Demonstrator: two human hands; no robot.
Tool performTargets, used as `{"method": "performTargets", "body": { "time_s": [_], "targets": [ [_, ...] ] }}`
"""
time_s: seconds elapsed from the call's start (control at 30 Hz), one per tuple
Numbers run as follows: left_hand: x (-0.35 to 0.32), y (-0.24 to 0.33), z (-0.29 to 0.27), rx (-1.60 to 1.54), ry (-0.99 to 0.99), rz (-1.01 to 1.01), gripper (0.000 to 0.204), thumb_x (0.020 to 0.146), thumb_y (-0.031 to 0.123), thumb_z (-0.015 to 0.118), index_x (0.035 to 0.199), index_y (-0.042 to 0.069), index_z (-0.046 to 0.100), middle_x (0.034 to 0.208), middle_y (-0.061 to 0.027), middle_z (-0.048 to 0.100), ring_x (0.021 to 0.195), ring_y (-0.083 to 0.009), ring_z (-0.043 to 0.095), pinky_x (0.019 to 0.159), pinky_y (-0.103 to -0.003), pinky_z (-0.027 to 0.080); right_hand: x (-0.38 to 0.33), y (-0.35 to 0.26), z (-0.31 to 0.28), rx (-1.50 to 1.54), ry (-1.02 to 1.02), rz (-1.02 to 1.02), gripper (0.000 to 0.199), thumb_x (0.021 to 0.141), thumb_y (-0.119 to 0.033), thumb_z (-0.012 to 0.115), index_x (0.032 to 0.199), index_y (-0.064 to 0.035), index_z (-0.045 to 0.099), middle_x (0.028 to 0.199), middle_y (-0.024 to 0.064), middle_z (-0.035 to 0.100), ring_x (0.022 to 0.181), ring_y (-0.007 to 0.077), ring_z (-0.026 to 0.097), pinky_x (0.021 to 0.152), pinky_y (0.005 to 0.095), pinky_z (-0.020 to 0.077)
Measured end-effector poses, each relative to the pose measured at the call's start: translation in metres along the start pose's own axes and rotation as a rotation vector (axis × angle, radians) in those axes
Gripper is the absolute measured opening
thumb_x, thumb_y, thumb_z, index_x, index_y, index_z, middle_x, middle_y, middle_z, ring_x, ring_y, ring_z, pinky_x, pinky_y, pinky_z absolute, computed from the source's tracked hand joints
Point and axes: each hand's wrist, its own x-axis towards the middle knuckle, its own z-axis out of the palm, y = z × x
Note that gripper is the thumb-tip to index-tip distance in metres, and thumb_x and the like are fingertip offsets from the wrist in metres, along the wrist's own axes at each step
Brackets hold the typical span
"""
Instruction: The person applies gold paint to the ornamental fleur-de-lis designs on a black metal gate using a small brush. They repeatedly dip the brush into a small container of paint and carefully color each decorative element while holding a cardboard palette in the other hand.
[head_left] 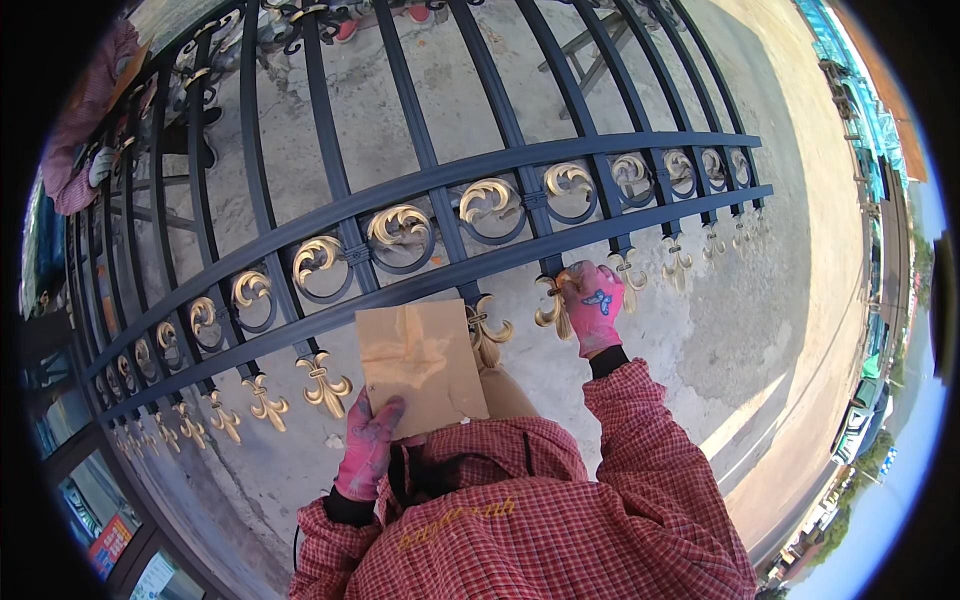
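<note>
Left hand fingers pinch mid-frame cardboard, probably light, bendable, best held edgewise; right hand curls at a finial, grip unclear.

Pink right glove with a blue butterfly; grey-smudged pink left glove; black cuffs; red-checked long-sleeved jacket bearing yellow lettering.

Cardboard in left hand, right hand on finial, fence panel ahead — another person (far left) beside it
</note>
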Motion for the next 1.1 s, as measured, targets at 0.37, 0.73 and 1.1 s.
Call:
{"method": "performTargets", "body": {
  "time_s": [0.37, 0.73, 1.1],
  "targets": [
    [-0.001, 0.002, -0.003, 0.074, 0.015, 0.011, 0.037, 0.09, 0.017, 0.054, 0.122, 0.004, 0.045, 0.107, -0.0062, 0.057, 0.09, -0.0149, 0.058, 0.067, -0.026, 0.053, 0.003, 0.011, -0.01, 0.146, -0.006, 0.261, 0.014, 0.066, -0.011, 0.066, 0.076, -0.0091, 0.057, 0.071, 0.0083, 0.063, 0.069, 0.0289, 0.058, 0.066, 0.0376, 0.0451],
    [-0.001, -0.01, -0.017, 0.079, 0.02, 0.062, 0.043, 0.088, 0.022, 0.055, 0.126, 0.006, 0.042, 0.109, -0.0089, 0.056, 0.085, -0.02, 0.063, 0.053, -0.028, 0.057, -0.01, -0.038, 0.0, -0.021, -0.049, 0.122, 0.016, 0.067, -0.019, 0.068, 0.076, -0.0103, 0.057, 0.068, 0.0067, 0.062, 0.07, 0.0286, 0.059, 0.07, 0.0383, 0.0427],
    [-0.01, -0.004, -0.018, -0.057, 0.051, 0.052, 0.043, 0.088, 0.022, 0.057, 0.124, 0.004, 0.043, 0.108, -0.0092, 0.056, 0.085, -0.0198, 0.063, 0.053, -0.028, 0.057, -0.006, -0.023, 0.009, -0.154, -0.178, 0.205, 0.015, 0.069, -0.025, 0.068, 0.075, -0.012, 0.062, 0.075, 0.008, 0.065, 0.075, 0.0289, 0.061, 0.072, 0.0391, 0.0432]
  ]
}}
